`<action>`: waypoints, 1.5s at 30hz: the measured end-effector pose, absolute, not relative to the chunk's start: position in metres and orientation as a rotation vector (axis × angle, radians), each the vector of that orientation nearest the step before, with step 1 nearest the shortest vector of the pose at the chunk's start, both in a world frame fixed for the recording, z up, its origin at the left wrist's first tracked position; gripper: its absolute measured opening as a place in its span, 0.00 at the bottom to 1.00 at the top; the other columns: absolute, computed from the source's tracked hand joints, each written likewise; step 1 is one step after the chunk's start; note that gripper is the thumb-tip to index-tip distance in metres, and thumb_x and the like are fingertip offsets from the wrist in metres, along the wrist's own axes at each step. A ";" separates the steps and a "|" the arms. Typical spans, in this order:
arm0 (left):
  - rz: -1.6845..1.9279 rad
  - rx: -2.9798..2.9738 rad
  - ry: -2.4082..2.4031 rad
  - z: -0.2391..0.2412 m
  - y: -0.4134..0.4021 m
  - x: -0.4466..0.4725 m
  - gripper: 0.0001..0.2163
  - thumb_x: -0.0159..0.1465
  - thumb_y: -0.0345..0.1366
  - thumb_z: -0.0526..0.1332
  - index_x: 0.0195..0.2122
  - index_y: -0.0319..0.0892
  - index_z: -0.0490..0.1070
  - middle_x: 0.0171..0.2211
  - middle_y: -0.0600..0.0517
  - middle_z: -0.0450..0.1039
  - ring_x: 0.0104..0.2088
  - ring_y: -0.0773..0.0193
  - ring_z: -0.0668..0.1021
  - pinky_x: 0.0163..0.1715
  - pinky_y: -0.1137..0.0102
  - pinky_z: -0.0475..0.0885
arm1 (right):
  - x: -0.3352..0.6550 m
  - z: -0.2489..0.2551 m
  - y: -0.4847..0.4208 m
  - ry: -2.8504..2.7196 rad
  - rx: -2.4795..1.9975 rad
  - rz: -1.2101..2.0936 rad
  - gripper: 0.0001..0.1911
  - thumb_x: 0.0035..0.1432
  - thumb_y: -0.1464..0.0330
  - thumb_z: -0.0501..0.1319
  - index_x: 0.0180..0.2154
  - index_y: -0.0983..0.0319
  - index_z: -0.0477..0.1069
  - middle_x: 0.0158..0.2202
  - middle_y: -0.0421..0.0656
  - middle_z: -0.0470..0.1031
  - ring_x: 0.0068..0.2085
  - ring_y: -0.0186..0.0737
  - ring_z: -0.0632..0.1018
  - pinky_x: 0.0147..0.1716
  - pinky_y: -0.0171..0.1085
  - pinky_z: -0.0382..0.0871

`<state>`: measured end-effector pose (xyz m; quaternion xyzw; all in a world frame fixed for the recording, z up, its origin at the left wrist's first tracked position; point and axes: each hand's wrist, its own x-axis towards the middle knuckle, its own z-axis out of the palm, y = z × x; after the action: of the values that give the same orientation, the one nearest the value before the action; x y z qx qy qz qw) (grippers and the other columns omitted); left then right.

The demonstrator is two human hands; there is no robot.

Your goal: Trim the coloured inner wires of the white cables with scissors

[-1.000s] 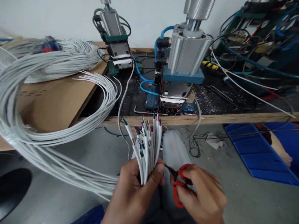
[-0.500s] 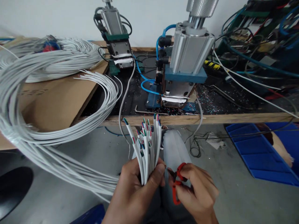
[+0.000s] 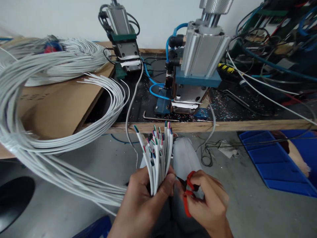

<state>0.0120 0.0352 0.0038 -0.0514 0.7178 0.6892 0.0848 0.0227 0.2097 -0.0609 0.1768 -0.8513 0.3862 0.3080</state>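
Hold the cable bundle upright and level its ends before bringing the scissors in.

Your left hand [image 3: 146, 201] is clenched around the cable bundle [image 3: 156, 155], below the bench edge [image 3: 223, 126]; grip it firmly so no cable slips. Your right hand [image 3: 208, 201] is curled around the red scissors [image 3: 187, 193], blades just beside your left thumb; keep the tips clear of it. The cables are smooth, round, white-jacketed, with red, green and blue cores showing at uneven heights.
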 end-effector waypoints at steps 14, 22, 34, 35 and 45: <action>1.993 -0.120 2.235 0.015 0.038 0.008 0.12 0.66 0.41 0.67 0.27 0.43 0.78 0.22 0.56 0.74 0.25 0.65 0.76 0.26 0.76 0.70 | 0.020 -0.058 0.210 -2.240 0.450 0.964 0.13 0.66 0.70 0.68 0.33 0.58 0.65 0.25 0.34 0.66 0.25 0.31 0.68 0.27 0.35 0.65; 2.105 -0.094 2.129 0.004 0.037 0.014 0.10 0.69 0.40 0.68 0.31 0.45 0.80 0.22 0.58 0.74 0.24 0.69 0.72 0.25 0.77 0.65 | 0.023 -0.056 0.210 -2.227 0.469 1.019 0.14 0.65 0.73 0.69 0.32 0.58 0.65 0.25 0.34 0.67 0.25 0.31 0.67 0.27 0.35 0.64; 2.072 -0.074 2.149 0.013 0.036 0.010 0.11 0.69 0.39 0.68 0.28 0.44 0.80 0.22 0.57 0.76 0.23 0.69 0.73 0.25 0.78 0.66 | 0.021 -0.055 0.209 -2.217 0.471 1.003 0.14 0.67 0.71 0.68 0.32 0.59 0.66 0.25 0.34 0.67 0.25 0.31 0.67 0.27 0.36 0.63; 2.074 -0.080 2.148 0.012 0.037 0.010 0.11 0.69 0.40 0.68 0.29 0.45 0.80 0.22 0.57 0.75 0.23 0.69 0.72 0.24 0.78 0.65 | 0.021 -0.054 0.209 -2.224 0.470 1.001 0.14 0.68 0.70 0.68 0.32 0.59 0.66 0.25 0.34 0.67 0.25 0.31 0.67 0.27 0.36 0.64; 2.070 -0.107 2.109 0.010 0.037 0.011 0.13 0.69 0.41 0.68 0.28 0.44 0.79 0.22 0.57 0.75 0.23 0.68 0.69 0.23 0.75 0.62 | 0.021 -0.052 0.211 -2.226 0.473 1.033 0.14 0.66 0.75 0.67 0.31 0.58 0.66 0.24 0.34 0.67 0.25 0.31 0.67 0.26 0.35 0.63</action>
<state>0.0107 0.0374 0.0095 -0.0360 0.7102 0.6970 0.0921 0.0214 0.2109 -0.0521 0.1797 -0.8450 0.3923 0.3157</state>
